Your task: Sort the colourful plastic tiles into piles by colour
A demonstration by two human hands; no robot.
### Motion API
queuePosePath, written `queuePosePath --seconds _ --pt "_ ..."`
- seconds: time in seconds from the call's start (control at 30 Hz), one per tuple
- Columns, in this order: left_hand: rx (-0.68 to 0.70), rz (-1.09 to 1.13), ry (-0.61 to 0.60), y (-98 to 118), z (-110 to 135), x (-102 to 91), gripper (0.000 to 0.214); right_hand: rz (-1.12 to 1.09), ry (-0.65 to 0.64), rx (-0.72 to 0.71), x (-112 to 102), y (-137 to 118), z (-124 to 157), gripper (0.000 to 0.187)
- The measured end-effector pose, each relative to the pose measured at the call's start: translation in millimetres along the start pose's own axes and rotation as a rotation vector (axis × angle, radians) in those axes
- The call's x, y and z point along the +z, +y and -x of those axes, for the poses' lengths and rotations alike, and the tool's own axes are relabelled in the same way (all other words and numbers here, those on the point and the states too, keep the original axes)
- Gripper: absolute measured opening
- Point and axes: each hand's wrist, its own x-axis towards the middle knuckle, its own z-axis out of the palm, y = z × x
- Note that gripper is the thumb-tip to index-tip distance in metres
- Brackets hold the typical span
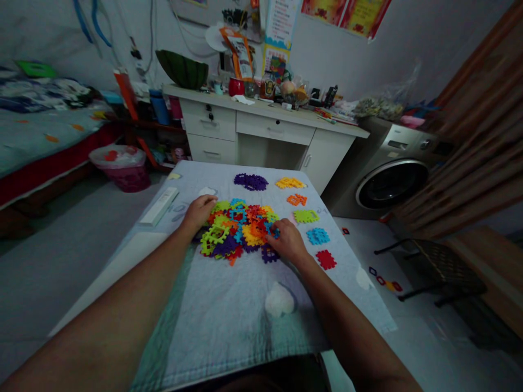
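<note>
A mixed heap of notched plastic interlocking pieces (235, 226) lies in the middle of the cloth-covered table. At its left edge rests my left hand (199, 212), fingers stretched toward the pieces with nothing visibly held. On the right side of the heap, my right hand (289, 239) has thumb and fingers closed around a blue piece (275, 232). Sorted by colour beyond and right of the heap are purple pieces (250, 182), yellow pieces (290, 183), orange pieces (296, 200), green pieces (306, 216), blue pieces (317, 236) and red pieces (326, 259).
A long white box (159, 207) lies on the table's left side. Behind stands a white desk (212, 125) with assorted items. A washing machine (378, 169) and a low chair (433, 267) are to the right; several loose pieces (384, 281) lie on the floor.
</note>
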Motion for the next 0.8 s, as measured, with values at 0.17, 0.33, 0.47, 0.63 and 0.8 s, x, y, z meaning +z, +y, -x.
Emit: queuePosePath --seconds 0.17,0.33,0.47,0.63,0.8 --pt "0.013 -0.160 -0.021 6 7 -9.7 0.036 -0.081 0.069 0.062 -2 10 1 0.014" --pt "0.034 -0.248 -0.047 6 34 -17.7 0.044 -0.201 0.205 0.093 -22 38 -5 0.015" --pt "0.056 -0.247 -0.031 3 56 -18.1 0.049 -0.420 0.162 0.230 -54 68 4 0.022" --pt "0.133 -0.277 -0.015 5 72 -14.8 0.046 -0.676 0.117 0.388 -87 96 40 0.036" --pt "0.188 -0.366 0.003 5 75 -11.8 0.043 -0.655 0.068 0.503 -97 113 79 0.036"
